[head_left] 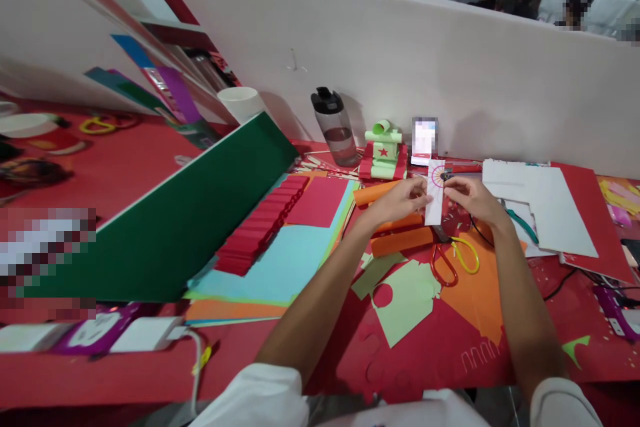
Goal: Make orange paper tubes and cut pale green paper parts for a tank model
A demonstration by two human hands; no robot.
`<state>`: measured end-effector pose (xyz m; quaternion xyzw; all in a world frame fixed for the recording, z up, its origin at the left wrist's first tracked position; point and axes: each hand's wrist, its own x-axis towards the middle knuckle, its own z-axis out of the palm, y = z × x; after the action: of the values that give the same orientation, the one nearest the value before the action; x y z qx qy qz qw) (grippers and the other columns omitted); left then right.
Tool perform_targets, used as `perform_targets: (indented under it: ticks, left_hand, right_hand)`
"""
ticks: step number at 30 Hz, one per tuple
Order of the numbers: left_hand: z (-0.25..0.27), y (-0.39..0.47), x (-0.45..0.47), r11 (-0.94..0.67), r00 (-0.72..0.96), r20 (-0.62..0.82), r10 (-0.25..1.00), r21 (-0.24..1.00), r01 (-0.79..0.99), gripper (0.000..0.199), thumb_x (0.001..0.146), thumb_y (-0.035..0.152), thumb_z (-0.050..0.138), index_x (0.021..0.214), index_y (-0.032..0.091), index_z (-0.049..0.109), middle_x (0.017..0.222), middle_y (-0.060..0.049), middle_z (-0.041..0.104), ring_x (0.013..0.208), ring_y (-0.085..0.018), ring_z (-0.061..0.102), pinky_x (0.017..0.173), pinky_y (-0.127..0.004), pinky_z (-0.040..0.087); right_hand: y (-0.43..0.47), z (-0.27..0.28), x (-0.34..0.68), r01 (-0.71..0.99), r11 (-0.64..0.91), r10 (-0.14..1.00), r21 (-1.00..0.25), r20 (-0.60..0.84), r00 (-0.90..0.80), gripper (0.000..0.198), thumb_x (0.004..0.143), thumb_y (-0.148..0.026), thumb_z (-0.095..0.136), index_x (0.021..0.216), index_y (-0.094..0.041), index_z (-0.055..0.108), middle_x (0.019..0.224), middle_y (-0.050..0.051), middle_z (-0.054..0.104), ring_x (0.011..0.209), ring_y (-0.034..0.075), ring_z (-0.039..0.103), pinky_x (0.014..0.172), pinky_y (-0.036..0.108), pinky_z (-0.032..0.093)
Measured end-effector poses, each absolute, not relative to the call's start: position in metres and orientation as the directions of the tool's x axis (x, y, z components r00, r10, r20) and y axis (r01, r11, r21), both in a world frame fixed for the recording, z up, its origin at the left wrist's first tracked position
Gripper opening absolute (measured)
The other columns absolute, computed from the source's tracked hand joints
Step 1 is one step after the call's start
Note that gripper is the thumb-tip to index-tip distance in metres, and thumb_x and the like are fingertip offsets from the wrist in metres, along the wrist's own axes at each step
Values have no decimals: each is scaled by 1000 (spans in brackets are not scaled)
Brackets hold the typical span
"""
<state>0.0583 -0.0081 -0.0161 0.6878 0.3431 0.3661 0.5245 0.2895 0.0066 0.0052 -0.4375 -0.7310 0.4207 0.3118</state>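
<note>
A narrow white paper strip [434, 210] with a pink wheel-like pattern stands upright between my hands. My left hand [405, 200] pinches its left edge. On the other side, the closed fingers of my right hand [470, 195] meet near its right edge; a small dark thing shows by these fingertips, too small to name. Below my hands lie scissors [467, 255] with one yellow and one red handle loop. Orange paper rolls [403, 240] rest beside my left wrist. Under the scissors are a cut light green paper sheet [405, 303] and an orange sheet [475, 287].
Behind my hands stand a phone [425, 140], a light green and red paper model [384, 152] and a water bottle [335, 130]. Coloured sheets [280, 257] and a leaning green board [200, 213] are left. White boards [560, 207] and teal-handled pliers [523, 225] lie right.
</note>
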Motion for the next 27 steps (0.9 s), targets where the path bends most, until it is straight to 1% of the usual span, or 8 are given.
perform_targets:
  ticks: [5,10,18,23,27]
  left_hand:
    - [-25,-3,57,-178,491,123,863,982,67,23,92,40,72,95,20,61,88,-4,64,76,-18,63,67,-31,52]
    - [-30,1,57,-187,487,129,864,980,72,24,92,41,73,96,20,61,92,-4,64,77,-17,62,66,-31,50]
    - [-30,0,59,-172,483,119,867,983,67,28,90,44,74,92,20,59,85,-2,61,73,-16,60,67,-31,50]
    - [-30,1,61,-201,437,158,885,978,53,30,89,42,75,86,21,54,80,0,60,71,-16,61,66,-30,50]
    - [-27,3,59,-191,325,197,925,980,-49,31,88,41,75,84,22,50,75,0,62,67,-15,61,66,-30,51]
  right_hand:
    - [7,6,287,430,337,889,-838,133,-437,20,91,-40,65,90,-21,71,89,4,75,77,19,65,73,35,50]
    - [6,6,288,444,330,895,-833,127,-427,18,91,-38,65,92,-21,72,88,3,75,76,19,65,74,35,50]
    - [7,6,290,451,355,888,-819,145,-436,16,89,-37,64,89,-21,69,89,3,74,79,19,65,80,36,50]
    - [5,7,289,478,395,881,-785,177,-438,11,90,-31,62,84,-22,66,85,2,71,80,19,63,78,34,48]
    - [4,8,291,523,369,882,-769,112,-458,11,90,-32,63,85,-23,66,86,2,72,79,19,63,75,34,48]
